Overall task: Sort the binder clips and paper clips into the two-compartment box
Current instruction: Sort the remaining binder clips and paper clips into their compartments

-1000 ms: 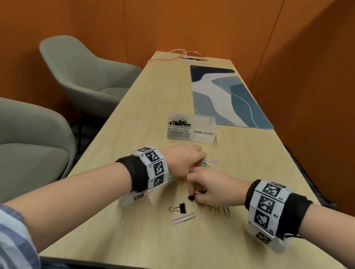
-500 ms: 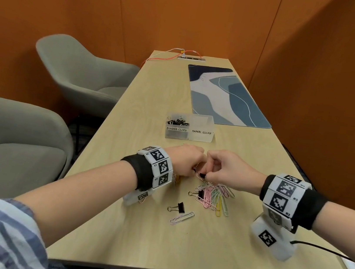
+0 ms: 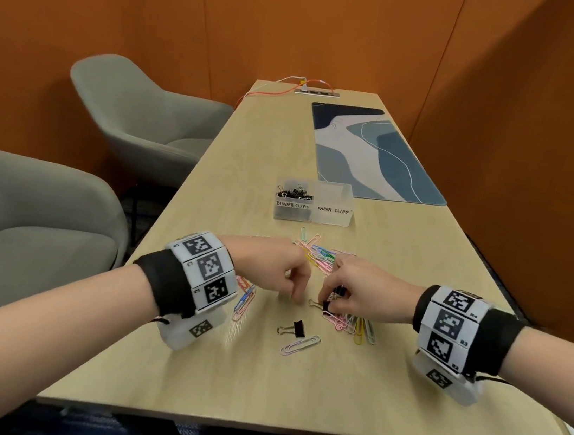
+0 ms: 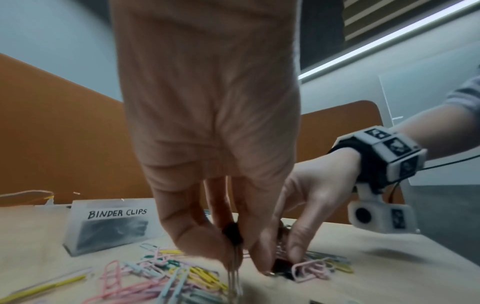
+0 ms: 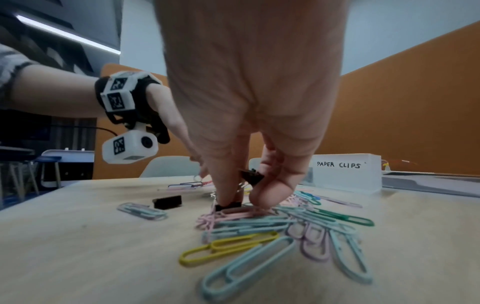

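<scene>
Colours on the table [image 3: 254, 389]

Pale wood table; black binder clips [image 3: 296, 328] in the clear box [image 3: 329, 219], whose labels are lettered in black, and loose near the front edge; paper clips [image 3: 360, 329] pink, yellow, pale blue, green and lilac; a mat [image 3: 371, 155] at the far right with navy, blue and off-white waves; orange walls [image 3: 306, 17]; grey chairs [image 3: 138, 111]; black-and-white checked wristbands [image 3: 206, 267].

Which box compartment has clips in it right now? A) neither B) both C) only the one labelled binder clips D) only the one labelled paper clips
C: in the head view black binder clips fill the left compartment of the box, while the side labelled paper clips looks empty.
</scene>
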A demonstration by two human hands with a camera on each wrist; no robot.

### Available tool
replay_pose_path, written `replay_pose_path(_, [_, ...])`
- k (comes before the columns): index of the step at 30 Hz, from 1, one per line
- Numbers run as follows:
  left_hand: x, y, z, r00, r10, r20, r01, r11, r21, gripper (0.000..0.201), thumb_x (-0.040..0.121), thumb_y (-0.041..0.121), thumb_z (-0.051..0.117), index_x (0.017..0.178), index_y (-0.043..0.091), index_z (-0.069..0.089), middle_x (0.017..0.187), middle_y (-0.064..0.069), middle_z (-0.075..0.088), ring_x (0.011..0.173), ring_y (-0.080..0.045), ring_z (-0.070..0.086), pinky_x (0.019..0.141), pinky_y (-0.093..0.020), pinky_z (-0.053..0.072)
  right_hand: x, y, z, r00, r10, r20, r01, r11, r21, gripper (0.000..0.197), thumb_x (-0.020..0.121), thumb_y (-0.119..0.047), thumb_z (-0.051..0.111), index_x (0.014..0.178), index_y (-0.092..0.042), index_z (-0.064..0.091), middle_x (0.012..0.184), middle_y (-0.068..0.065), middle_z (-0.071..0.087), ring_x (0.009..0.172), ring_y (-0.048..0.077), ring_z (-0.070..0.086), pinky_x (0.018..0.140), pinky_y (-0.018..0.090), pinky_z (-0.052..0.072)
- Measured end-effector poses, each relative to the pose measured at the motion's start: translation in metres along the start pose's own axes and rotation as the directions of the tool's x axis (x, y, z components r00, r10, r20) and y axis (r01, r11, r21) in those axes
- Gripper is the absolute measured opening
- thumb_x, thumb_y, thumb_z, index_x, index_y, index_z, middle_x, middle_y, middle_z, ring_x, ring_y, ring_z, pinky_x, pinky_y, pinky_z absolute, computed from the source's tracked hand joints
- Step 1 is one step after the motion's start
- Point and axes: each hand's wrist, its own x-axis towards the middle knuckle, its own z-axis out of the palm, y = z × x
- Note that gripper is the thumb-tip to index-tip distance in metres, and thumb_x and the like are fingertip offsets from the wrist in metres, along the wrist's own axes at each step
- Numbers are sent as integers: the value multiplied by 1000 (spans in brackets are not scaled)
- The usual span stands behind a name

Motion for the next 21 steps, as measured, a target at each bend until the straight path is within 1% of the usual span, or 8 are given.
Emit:
replay_pose_path(2, [-4,3,3,997,-19,80,20,1000,-18,15,83,17,64,97,20,70,85,6,65,76,-16,60,71,-25,47,2,-1,-1,1000,-9,12,10,1000,-12,24,83,-23,64,107,-23,71,81,-6,39,90,11,37,81,25,35])
replay_pose_path(4, [-6,5,7,995,-21,102,25,999,-37,24,80,21,70,104,19,66,85,5,65,74,-16,59,67,-24,45,4,-2,-4,1000,-15,19,15,1000,-17,27,82,-23,66,109,-23,71,87,0,45,91,13,39,82,28,37])
replay_pose_path(8, [-4,12,15,995,18,99,-17,1000,-12,39,77,22,74,113,20,62,94,-2,73,79,-15,59,63,-16,38,4,-2,-6,999,-33,36,34,999,-32,32,79,-24,68,111,-26,69,79,-7,37,86,11,37,73,24,32])
replay_pose_path(10, [-2,15,18,994,24,111,-23,1000,-17,37,76,22,75,111,20,63,94,-2,74,80,-14,59,62,-15,38,4,-3,-3,998,-40,51,42,998,-36,29,78,-25,69,108,-23,70,75,-8,34,86,13,39,71,25,32])
replay_pose_path(12, [0,19,21,995,28,100,-28,1000,-8,33,74,25,76,105,20,64,91,0,73,78,-14,58,62,-21,40,5,-4,-1,998,-38,46,40,998,-45,25,79,-23,68,102,-17,70,75,-6,35,85,17,41,69,25,30])
replay_pose_path(15, [1,22,23,997,37,73,-41,997,63,24,74,27,75,93,20,63,83,2,65,74,-15,53,64,-24,36,8,-6,2,998,-57,24,59,994,-89,18,83,-23,63,96,-12,69,85,2,41,84,21,44,72,29,35])
replay_pose_path(18, [2,22,22,998,25,54,-30,995,94,18,77,24,71,91,16,63,77,3,59,71,-17,50,64,-23,35,8,-7,2,997,-74,30,77,990,-121,15,85,-19,59,95,-11,67,91,6,45,87,27,50,77,38,41])
replay_pose_path(21, [1,19,22,1000,15,20,-18,989,145,17,79,23,68,91,12,63,64,7,49,70,-18,47,55,-22,34,11,-7,1,997,-72,33,76,987,-141,14,85,-19,60,96,-12,65,90,0,39,84,25,48,78,37,41])
